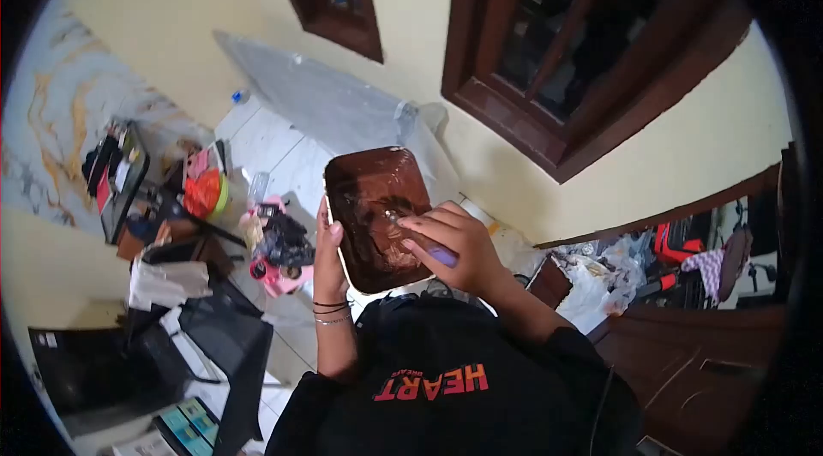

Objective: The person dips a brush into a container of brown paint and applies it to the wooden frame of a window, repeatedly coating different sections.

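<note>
Your left hand (330, 257) grips the tray (364, 177) by its left edge, thumb over the rim, holding it up in front of your chest. Your right hand (456, 242) pinches a purple-handled spoon (441, 255), with its tip in the brown mix (390, 242) inside. This looks like scraping or stirring. The next stroke calls for a steady tray and the spoon kept low against the bottom.
</note>
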{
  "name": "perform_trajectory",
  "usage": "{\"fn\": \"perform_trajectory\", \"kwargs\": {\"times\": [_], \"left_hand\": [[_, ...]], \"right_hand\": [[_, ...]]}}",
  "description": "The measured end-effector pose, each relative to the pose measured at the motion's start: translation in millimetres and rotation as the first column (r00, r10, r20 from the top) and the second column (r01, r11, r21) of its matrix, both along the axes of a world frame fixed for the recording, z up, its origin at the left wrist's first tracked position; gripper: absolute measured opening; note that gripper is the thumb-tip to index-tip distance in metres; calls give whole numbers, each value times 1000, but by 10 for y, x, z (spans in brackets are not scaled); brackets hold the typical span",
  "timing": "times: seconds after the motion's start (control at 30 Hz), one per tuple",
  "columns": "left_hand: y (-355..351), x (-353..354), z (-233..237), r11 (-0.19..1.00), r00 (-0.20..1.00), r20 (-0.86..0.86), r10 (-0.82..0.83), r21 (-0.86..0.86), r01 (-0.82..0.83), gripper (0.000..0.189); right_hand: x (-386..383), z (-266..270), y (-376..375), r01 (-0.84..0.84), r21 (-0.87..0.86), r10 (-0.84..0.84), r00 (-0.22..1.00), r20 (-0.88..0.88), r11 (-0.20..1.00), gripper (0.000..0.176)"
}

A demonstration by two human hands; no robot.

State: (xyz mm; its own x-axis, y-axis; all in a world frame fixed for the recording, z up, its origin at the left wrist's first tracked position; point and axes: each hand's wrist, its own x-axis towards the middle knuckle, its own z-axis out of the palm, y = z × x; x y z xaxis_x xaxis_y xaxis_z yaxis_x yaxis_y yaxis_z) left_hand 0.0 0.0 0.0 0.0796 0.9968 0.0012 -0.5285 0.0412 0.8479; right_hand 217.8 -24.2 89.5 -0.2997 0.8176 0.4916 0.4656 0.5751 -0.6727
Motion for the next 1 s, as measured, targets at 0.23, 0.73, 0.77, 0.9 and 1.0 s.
{"fn": "perform_trajectory", "kwargs": {"times": [0.23,0.73,0.77,0.9,1.0], "left_hand": [[759,136,172,997,994,-87,-65,22,67,72],[2189,343,298,997,983,-177,38,70,-25,71],[2250,371,311,999,985,-172,13,52,-4,71],[2541,464,329,1000,983,-184,-20,18,24,73],[2766,396,352,998,985,-166,-54,24,59,75]], "right_hand": [[-25,-129,686,23,-74,-24,1000,-14,997,27],[147,17,2248,-30,-104,30,1000,-1,994,28],[146,-18,2291,-25,-110,25,1000,0,994,28],[158,-89,2482,124,-81,-119,991,64,989,27],[76,-117,2691,163,-9,-163,983,-85,987,28]]}}
